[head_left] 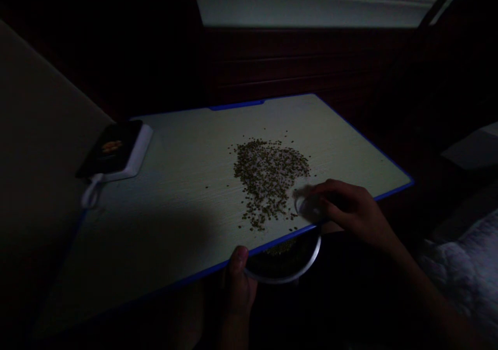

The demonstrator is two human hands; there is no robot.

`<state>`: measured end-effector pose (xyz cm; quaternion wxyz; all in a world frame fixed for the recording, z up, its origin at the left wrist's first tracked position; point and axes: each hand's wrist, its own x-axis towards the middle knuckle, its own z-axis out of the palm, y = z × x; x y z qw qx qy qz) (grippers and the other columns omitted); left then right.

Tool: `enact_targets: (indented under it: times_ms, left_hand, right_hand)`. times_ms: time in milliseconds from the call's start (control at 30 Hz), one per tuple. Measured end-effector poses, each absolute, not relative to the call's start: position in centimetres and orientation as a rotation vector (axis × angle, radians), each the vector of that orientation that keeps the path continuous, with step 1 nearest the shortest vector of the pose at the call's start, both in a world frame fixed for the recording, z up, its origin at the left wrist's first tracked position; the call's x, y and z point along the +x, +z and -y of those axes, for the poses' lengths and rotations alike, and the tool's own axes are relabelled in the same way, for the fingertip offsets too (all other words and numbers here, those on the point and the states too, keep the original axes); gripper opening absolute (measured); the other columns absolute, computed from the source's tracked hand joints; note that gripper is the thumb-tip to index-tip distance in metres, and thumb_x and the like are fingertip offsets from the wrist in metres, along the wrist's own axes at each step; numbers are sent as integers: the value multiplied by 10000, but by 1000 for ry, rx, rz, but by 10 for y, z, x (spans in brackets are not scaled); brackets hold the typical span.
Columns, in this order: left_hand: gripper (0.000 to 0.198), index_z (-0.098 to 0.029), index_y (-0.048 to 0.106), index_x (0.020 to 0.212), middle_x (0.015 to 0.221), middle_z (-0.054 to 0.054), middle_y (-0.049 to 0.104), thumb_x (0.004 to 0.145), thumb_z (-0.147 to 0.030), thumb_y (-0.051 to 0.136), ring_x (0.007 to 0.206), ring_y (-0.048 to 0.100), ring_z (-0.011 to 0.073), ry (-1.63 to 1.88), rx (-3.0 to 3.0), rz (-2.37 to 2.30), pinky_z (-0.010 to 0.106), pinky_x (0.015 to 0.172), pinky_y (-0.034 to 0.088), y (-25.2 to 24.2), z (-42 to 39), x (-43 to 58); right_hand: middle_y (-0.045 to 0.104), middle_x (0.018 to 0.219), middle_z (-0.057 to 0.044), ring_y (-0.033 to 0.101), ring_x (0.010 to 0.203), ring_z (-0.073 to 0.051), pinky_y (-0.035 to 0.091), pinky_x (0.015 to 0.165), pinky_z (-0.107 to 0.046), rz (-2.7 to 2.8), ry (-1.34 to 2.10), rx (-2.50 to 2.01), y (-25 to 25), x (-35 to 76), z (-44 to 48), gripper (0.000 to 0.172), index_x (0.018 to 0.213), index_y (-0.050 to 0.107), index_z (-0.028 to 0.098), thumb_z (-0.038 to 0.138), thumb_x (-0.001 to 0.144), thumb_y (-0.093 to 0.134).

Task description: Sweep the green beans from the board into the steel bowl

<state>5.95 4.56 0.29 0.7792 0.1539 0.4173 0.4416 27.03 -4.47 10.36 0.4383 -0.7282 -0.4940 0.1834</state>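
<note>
A loose spread of small green-brown beans or seeds [268,176] lies on the pale tabletop [175,168] with a blue rim. At the right of the spread, my right hand [346,205] grips a small, round, see-through cup [309,205], tilted low over the board near its front edge. Its exact shape is blurred. Below that edge, my left hand [239,282] holds a bowl [317,254] with a light rim, thumb up by the table's blue edge. More of the same beans show inside the bowl, and the table hides its far side.
At the table's left end sits a dark-topped white box or device [116,148] with a white loop of cord [91,192]. Dark wood panelling [303,62] stands behind. Pale quilted cloth [467,256] lies at the right. The room is very dim.
</note>
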Motion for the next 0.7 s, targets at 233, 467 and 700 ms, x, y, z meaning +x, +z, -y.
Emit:
enact_targets:
  times_ms: [233, 467, 700]
  left_hand:
    - [770, -167, 527, 1344, 1345, 84, 606, 641, -343, 787, 1422, 323, 363, 951, 284, -867, 553, 1224, 187, -1, -45, 59]
    - [766, -183, 529, 1345, 1333, 97, 613, 636, -331, 779, 1444, 286, 371, 956, 301, -855, 586, 1200, 243, 4, -45, 61]
    - [780, -183, 543, 1334, 1333, 107, 614, 608, -352, 777, 1437, 319, 357, 929, 271, -875, 537, 1197, 285, 4, -46, 60]
  right_hand:
    - [729, 1046, -45, 683, 930, -209, 512, 795, -322, 1229, 397, -1814, 101, 269, 45, 234, 1066, 697, 213, 213, 854, 597]
    - [730, 986, -26, 677, 878, -178, 524, 773, -313, 1336, 463, -1778, 105, 269, 44, 207, 1053, 700, 239, 236, 870, 604]
    - [729, 984, -19, 677, 889, -180, 537, 777, -323, 1307, 464, -1751, 105, 270, 45, 197, 1055, 703, 250, 261, 887, 601]
